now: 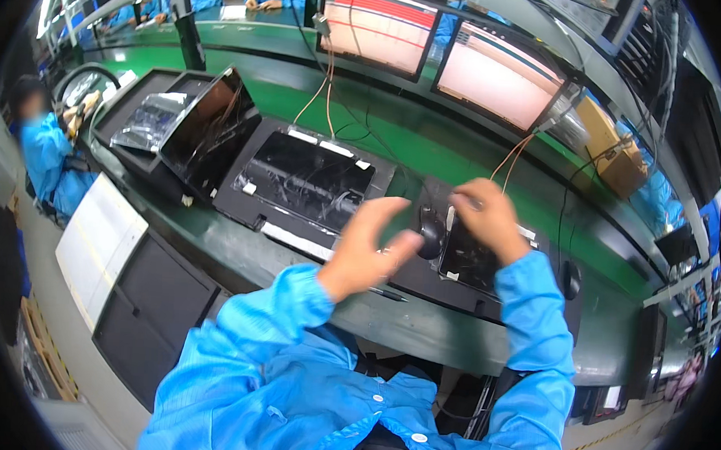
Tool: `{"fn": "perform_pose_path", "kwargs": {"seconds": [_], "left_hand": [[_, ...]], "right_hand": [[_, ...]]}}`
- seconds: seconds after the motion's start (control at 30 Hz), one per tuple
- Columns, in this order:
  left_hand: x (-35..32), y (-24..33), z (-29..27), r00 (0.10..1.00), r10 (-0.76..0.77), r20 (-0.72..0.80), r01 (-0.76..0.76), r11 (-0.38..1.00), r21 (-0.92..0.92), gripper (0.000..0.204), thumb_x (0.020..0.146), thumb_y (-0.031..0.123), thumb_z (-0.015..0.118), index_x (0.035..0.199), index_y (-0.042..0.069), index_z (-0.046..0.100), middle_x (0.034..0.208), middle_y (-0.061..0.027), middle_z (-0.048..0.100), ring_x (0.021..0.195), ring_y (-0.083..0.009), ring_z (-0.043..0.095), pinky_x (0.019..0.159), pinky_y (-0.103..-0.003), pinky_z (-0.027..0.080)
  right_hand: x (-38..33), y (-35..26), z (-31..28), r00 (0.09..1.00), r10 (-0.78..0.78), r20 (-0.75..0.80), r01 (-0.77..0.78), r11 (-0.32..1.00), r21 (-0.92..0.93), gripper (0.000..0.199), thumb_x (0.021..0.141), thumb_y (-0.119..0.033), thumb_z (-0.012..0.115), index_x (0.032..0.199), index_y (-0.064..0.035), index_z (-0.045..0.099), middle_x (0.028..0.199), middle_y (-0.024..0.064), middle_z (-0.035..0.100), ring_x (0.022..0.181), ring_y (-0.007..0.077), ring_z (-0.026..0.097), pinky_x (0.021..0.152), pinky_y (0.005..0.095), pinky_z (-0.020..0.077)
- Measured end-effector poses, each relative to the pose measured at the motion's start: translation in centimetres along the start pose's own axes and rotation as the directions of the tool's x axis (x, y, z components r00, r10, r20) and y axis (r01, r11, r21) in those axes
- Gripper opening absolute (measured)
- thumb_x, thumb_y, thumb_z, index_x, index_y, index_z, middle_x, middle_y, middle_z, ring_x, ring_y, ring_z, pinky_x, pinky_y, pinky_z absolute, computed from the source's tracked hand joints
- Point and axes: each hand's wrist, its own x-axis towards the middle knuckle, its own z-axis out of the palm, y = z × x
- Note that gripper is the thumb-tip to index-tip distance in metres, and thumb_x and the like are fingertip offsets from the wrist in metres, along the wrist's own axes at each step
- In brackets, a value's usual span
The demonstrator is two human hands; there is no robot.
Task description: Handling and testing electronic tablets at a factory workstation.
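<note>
My left hand (pixel 363 254) is raised over the bench's near side, thumb and fingers apart, with nothing visible in it. Behind it a dark glossy screen panel (pixel 302 181) lies in a black foam tray (pixel 234 187). My right hand (pixel 491 220) hovers above a second dark panel (pixel 466 259), its thumb and fingertips drawn together. Whatever they may pinch is too small to make out. Between the hands sits a black computer mouse (pixel 431 231). A pen (pixel 389 295) lies near the bench edge, below my left hand.
Two lit monitors (pixel 375 26) (pixel 499 73) stand behind the bench, cables hanging from them. Another panel (pixel 211 123) leans upright at left by a black tray. A second mouse (pixel 571 281) is at right. A cardboard box (pixel 609 144) sits farther back. A co-worker (pixel 46 155) sits at far left.
</note>
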Motion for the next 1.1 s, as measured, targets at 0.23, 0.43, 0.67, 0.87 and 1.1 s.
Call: {"fn": "perform_pose_path", "kwargs": {"seconds": [0.23, 0.43, 0.67, 0.87, 1.1], "left_hand": [[-5.3, -1.9, -8.8, 0.577, -0.812, 0.087, 0.337, 0.14, -0.931, 0.05, 0.097, 0.021, 0.054, 0.135, -0.009, 0.044, 0.149, -0.0302, 0.046, 0.138, -0.0439, 0.05, 0.115, -0.053, 0.045], [-4.8, -4.4, -10.2, 0.613, -0.756, 0.229, 0.358, 0.008, -0.934, 0.058, 0.1, 0.022, 0.057, 0.144, -0.011, 0.037, 0.15, -0.0297, 0.045, 0.139, -0.0427, 0.049, 0.118, -0.053, 0.042], [-1.2, -7.0, -9.4, 0.812, -0.539, 0.225, 0.28, 0.021, -0.96, 0.028, 0.102, 0.015, 0.062, 0.125, -0.001, 0.061, 0.126, -0.0161, 0.068, 0.123, -0.0313, 0.062, 0.113, -0.048, 0.047], [-5.1, -0.7, -6.5, 0.887, -0.405, 0.221, 0.324, 0.204, -0.924, 0.034, 0.104, 0.009, 0.057, 0.137, -0.001, 0.057, 0.136, -0.0147, 0.065, 0.124, -0.027, 0.064, 0.108, -0.042, 0.05], [-6.6, 4.8, 1.9, 0.765, -0.247, 0.595, 0.597, 0.619, -0.511, 0.039, 0.105, 0.009, 0.058, 0.141, -0.004, 0.053, 0.124, -0.0165, 0.069, 0.105, -0.022, 0.071, 0.088, -0.036, 0.058]], "right_hand": [[4.1, -8.6, 12.3, 0.951, -0.032, 0.307, 0.077, 0.988, -0.133, 0.033, 0.085, -0.032, 0.074, 0.103, -0.0049, 0.073, 0.105, 0.0149, 0.066, 0.105, 0.0344, 0.063, 0.089, 0.048, 0.0511], [5.3, -8.8, 12.0, 0.952, 0.011, 0.305, -0.02, 0.999, 0.026, 0.027, 0.084, -0.029, 0.072, 0.096, -0.0044, 0.071, 0.097, 0.0175, 0.069, 0.096, 0.0368, 0.067, 0.084, 0.0475, 0.0539], [6.6, -13.0, 7.0, 0.931, 0.145, 0.335, -0.156, 0.988, 0.005, 0.039, 0.08, -0.043, 0.075, 0.096, -0.0076, 0.072, 0.09, 0.0174, 0.074, 0.09, 0.0359, 0.071, 0.08, 0.048, 0.0532], [-2.8, -13.5, 2.6, 0.925, 0.348, -0.151, -0.271, 0.885, 0.378, 0.077, 0.091, -0.055, 0.073, 0.143, -0.0006, 0.054, 0.122, 0.0138, 0.065, 0.111, 0.0288, 0.061, 0.096, 0.0468, 0.0471], [-19.0, -11.2, -3.9, 0.495, 0.842, 0.216, -0.085, -0.201, 0.976, 0.042, 0.101, -0.034, 0.067, 0.132, -0.0065, 0.063, 0.121, 0.005, 0.07, 0.107, 0.0178, 0.067, 0.088, 0.0366, 0.0535]]}}
